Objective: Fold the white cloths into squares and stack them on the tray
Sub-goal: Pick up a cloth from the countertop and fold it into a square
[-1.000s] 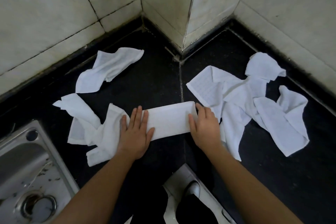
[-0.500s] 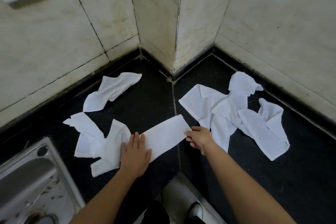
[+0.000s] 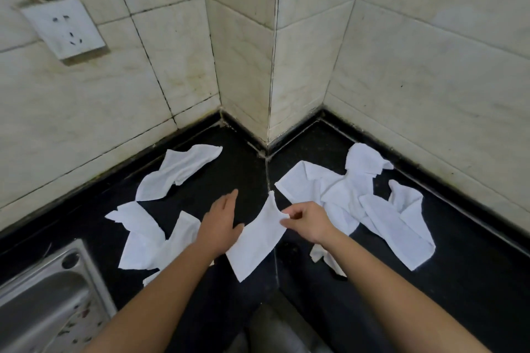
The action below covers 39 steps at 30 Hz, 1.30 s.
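Observation:
A long folded white cloth strip [image 3: 258, 241] hangs raised over the black counter [image 3: 430, 281]. My right hand [image 3: 308, 222] pinches its right edge between thumb and fingers. My left hand [image 3: 222, 222] lies flat with straight fingers against the strip's left side. More crumpled white cloths lie around: one at the back left [image 3: 177, 172], a heap at the left [image 3: 146, 235], and a larger heap at the right [image 3: 370, 203]. No tray is in view.
A steel sink [image 3: 43, 304] sits at the bottom left. Tiled walls form a protruding corner [image 3: 269, 66] behind the counter. A wall socket [image 3: 63, 27] is at the upper left.
The strip lay flat under both hands; my right hand has now pinched its right end and lifted it up and toward the left. The camera has tilted upward.

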Each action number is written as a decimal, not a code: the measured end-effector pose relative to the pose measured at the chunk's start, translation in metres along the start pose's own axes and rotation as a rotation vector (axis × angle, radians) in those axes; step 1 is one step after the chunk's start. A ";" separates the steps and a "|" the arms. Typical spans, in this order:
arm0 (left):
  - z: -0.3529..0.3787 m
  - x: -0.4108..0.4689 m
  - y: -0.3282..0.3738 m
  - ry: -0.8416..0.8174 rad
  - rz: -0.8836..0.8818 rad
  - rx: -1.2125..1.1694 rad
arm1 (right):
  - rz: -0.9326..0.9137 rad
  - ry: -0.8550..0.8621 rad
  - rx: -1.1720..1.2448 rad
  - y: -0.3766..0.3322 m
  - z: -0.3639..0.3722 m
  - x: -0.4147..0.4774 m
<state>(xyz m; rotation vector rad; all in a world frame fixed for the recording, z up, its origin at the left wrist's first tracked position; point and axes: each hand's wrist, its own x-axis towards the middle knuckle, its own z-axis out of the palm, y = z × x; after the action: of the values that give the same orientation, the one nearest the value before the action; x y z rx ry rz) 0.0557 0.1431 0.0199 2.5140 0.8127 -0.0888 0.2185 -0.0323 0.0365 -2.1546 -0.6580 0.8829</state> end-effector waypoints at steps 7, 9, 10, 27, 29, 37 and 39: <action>-0.048 0.024 0.042 -0.054 0.356 0.189 | -0.206 -0.133 -0.184 -0.031 -0.038 -0.024; -0.058 0.025 0.046 -0.007 0.419 0.144 | -0.193 -0.075 -0.177 -0.037 -0.048 -0.026; -0.063 0.023 0.048 0.024 0.438 0.116 | -0.196 -0.028 -0.166 -0.040 -0.052 -0.027; 0.033 -0.059 -0.003 -0.133 0.337 0.227 | -0.288 -0.055 -0.406 0.048 0.024 -0.049; 0.048 -0.077 -0.013 -0.290 0.291 0.266 | -0.274 -0.177 -0.518 0.066 0.043 -0.057; 0.059 -0.099 -0.024 -0.420 0.277 0.203 | -0.342 -0.341 -0.648 0.080 0.063 -0.067; 0.058 -0.095 -0.022 -0.460 0.259 0.217 | -0.301 -0.398 -0.685 0.077 0.062 -0.064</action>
<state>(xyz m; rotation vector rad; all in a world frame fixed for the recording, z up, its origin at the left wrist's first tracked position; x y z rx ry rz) -0.0295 0.0807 -0.0214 2.6181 0.3023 -0.6699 0.1456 -0.0969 -0.0298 -2.3630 -1.6338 1.0254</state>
